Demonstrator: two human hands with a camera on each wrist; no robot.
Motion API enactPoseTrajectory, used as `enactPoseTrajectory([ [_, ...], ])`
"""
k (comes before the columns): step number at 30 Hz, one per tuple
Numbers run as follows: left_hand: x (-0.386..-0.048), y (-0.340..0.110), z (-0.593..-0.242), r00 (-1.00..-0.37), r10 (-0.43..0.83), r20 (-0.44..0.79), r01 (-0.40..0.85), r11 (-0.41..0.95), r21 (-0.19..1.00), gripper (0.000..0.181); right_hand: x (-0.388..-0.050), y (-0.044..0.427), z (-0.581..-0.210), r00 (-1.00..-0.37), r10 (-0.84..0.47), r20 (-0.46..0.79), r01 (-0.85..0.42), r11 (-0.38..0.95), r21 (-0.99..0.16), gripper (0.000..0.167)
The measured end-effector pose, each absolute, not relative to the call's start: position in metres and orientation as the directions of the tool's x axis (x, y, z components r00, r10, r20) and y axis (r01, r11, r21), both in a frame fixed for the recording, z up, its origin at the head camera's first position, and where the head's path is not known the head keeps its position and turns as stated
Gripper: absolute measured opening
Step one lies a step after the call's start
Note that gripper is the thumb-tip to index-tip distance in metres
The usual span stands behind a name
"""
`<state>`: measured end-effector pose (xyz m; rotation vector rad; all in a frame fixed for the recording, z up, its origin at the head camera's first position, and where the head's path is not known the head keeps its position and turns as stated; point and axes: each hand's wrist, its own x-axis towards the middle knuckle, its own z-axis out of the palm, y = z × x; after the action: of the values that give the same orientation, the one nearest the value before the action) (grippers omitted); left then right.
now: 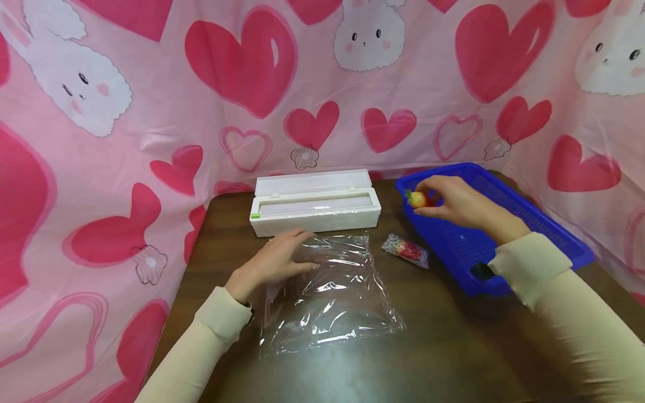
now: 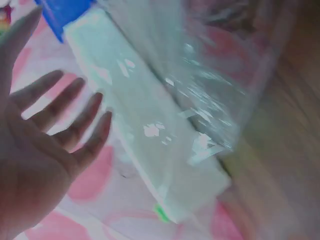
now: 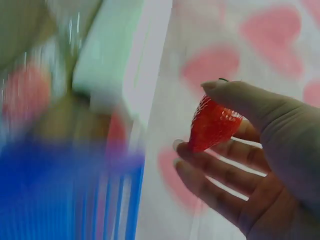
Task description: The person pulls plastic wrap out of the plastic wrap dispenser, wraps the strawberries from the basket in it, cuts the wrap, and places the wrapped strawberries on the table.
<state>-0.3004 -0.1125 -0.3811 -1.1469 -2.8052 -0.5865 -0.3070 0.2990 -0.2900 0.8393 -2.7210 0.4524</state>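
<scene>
My right hand (image 1: 456,204) pinches a strawberry (image 3: 215,125) between thumb and fingers, over the near left rim of the blue basket (image 1: 438,246). The berry is red with a paler yellowish part and a green top. My left hand (image 1: 277,260) hovers with relaxed, spread fingers by the left side of a sheet of clear plastic film (image 1: 335,302); in the left wrist view it holds nothing. That film lies spread on the table. Behind it stands a white film dispenser box (image 1: 317,221), its lid raised. A small film-wrapped red bundle (image 1: 405,251) lies between film and basket.
Inside the basket's near end is a dark object (image 1: 482,271), partly hidden by my right sleeve. The brown wooden table (image 1: 428,347) is bounded by a pink heart-patterned cloth (image 1: 322,84) at the back and sides.
</scene>
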Motion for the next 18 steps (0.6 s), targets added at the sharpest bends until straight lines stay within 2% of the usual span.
enactPoseTrajectory([
  [4, -0.287, -0.094, -0.368, -0.674, 0.679, 0.293, 0.735, 0.574, 0.360, 0.059, -0.291, 0.244, -0.301, -0.710, -0.629, 0.316, -0.698, 0.688, -0.197, 0.034],
  [9, -0.276, -0.076, -0.361, -0.618, 0.702, 0.354, 0.779, 0.490, 0.391, 0.058, -0.276, 0.193, -0.321, -0.635, -0.721, 0.277, -0.770, 0.618, -0.156, 0.034],
  [13, -0.276, -0.069, -0.365, -0.612, 0.719, 0.329, 0.775, 0.462, 0.432, 0.052, -0.271, 0.169, -0.339, -0.598, -0.758, 0.259, -0.801, 0.574, -0.168, 0.039],
  [18, -0.274, -0.074, -0.377, -0.626, 0.712, 0.318, 0.767, 0.490, 0.415, 0.033, -0.271, 0.153, -0.363, -0.557, -0.782, 0.279, -0.831, 0.521, -0.198, 0.041],
])
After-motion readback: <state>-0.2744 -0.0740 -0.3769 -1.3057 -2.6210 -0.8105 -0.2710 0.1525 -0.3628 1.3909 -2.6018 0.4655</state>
